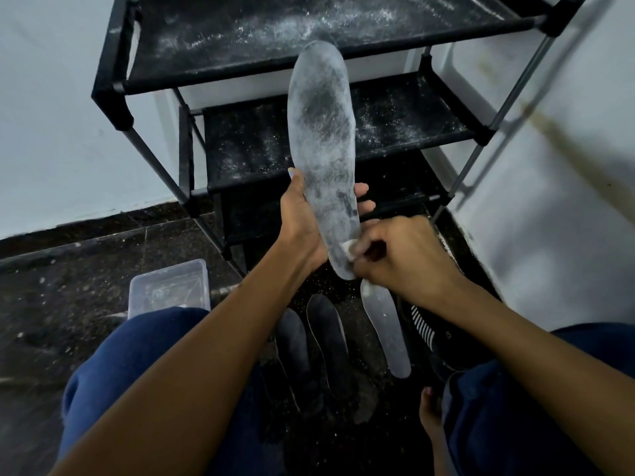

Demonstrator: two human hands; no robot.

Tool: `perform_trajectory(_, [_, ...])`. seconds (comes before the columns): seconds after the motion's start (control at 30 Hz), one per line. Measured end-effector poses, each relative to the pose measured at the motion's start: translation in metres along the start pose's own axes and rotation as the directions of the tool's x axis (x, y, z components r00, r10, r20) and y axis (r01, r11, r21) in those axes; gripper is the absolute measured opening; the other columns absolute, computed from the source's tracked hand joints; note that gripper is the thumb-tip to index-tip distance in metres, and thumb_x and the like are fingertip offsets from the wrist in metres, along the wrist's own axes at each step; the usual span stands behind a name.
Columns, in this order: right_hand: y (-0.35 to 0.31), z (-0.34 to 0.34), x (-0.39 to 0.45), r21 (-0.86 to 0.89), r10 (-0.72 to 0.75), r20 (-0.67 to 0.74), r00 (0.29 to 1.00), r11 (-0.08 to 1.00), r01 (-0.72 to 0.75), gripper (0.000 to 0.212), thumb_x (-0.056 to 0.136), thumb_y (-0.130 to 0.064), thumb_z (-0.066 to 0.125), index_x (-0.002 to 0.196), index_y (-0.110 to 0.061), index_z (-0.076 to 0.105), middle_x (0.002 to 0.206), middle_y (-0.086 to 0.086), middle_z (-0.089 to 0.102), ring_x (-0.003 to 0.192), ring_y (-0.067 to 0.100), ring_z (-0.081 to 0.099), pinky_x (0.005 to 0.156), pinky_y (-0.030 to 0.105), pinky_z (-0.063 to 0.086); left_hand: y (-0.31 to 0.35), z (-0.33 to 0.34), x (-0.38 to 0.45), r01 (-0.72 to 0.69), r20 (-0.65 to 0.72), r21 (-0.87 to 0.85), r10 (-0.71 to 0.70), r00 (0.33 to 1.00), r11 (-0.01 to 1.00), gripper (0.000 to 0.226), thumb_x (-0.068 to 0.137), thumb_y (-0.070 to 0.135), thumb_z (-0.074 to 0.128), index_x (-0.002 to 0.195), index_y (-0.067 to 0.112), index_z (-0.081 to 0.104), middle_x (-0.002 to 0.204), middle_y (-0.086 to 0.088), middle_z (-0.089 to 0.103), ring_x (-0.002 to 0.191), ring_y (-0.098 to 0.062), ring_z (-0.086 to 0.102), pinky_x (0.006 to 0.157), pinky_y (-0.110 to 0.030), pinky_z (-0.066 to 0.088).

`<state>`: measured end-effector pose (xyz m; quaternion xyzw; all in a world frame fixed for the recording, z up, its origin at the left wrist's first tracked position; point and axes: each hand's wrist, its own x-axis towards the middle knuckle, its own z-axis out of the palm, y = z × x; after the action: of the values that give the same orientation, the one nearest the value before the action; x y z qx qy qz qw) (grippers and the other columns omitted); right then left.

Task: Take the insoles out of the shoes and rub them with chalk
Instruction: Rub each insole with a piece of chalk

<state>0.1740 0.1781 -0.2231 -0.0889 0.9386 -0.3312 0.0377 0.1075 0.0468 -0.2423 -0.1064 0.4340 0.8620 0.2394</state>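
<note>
Right hand (395,255) pinches chalk (347,248) against insole (323,139); left hand (302,218) grips it.

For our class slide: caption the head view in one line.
Left hand holds an insole upright while the right hand rubs chalk near its heel.

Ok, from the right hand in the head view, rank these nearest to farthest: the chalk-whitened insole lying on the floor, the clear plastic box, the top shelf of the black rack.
1. Chalk-whitened insole on the floor: just below the right hand.
2. Clear plastic box: on the floor, far to the left.
3. Top shelf of the black rack: highest up, by the wall.
</note>
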Motion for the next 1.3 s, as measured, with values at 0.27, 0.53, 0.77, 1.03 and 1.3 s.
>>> perform_trajectory(0.27, [0.002, -0.001, 0.004, -0.012, 0.047, 0.019, 0.999, 0.999, -0.047, 0.007, 0.068, -0.021, 0.077, 0.073, -0.022, 0.073, 0.083, -0.009, 0.072, 0.074, 0.0, 0.064, 0.07, 0.006, 0.044, 0.0, -0.002, 0.001, -0.008, 0.002, 0.017, 0.008, 1.0, 1.0, 0.076, 0.094, 0.063, 0.008, 0.104, 0.006, 0.058, 0.081, -0.014, 0.073, 0.067, -0.027, 0.071, 0.058, -0.038, 0.058])
perform_trajectory(0.53, [0.002, -0.004, 0.007, -0.025, 0.105, -0.01, 0.994, 0.994, -0.106, 0.007, 0.066, -0.019, 0.077, 0.067, -0.023, 0.071, 0.074, -0.01, 0.071, 0.067, -0.002, 0.064, 0.061, 0.0, 0.04, -0.002, -0.003, 0.001, -0.009, -0.012, 0.033, 0.009, 1.0, 0.999, 0.074, 0.095, 0.062, 0.008, 0.106, 0.007, 0.057, 0.083, -0.014, 0.073, 0.071, -0.028, 0.071, 0.059, -0.038, 0.058])
perform_trajectory(0.77, [0.001, -0.003, 0.005, -0.11, 0.094, -0.042, 0.995, 0.989, -0.098, 0.005, 0.068, -0.022, 0.075, 0.069, -0.02, 0.071, 0.078, -0.006, 0.072, 0.075, 0.01, 0.066, 0.075, 0.022, 0.052, -0.001, -0.004, 0.0, -0.007, -0.009, 0.03, 0.007, 1.0, 1.0, 0.075, 0.095, 0.061, 0.008, 0.104, 0.007, 0.058, 0.083, -0.013, 0.073, 0.071, -0.028, 0.071, 0.06, -0.039, 0.058])
perform_trajectory(1.03, [-0.002, -0.002, 0.005, -0.112, 0.06, -0.011, 0.998, 0.992, -0.061, 0.004, 0.067, -0.021, 0.075, 0.068, -0.021, 0.071, 0.076, -0.008, 0.071, 0.075, 0.009, 0.066, 0.077, 0.027, 0.053, 0.0, -0.005, -0.001, -0.009, -0.009, 0.021, 0.009, 1.0, 1.0, 0.075, 0.095, 0.061, 0.008, 0.103, 0.007, 0.058, 0.082, -0.014, 0.073, 0.07, -0.028, 0.071, 0.057, -0.038, 0.058])
perform_trajectory(1.3, [-0.001, -0.001, 0.005, -0.127, 0.047, 0.007, 0.999, 0.991, -0.045, 0.004, 0.067, -0.021, 0.074, 0.07, -0.021, 0.071, 0.077, -0.009, 0.071, 0.074, 0.008, 0.065, 0.077, 0.026, 0.053, 0.0, -0.006, -0.002, -0.005, -0.005, 0.014, 0.006, 1.0, 1.0, 0.076, 0.095, 0.062, 0.007, 0.105, 0.007, 0.057, 0.083, -0.014, 0.073, 0.071, -0.028, 0.072, 0.056, -0.038, 0.058])
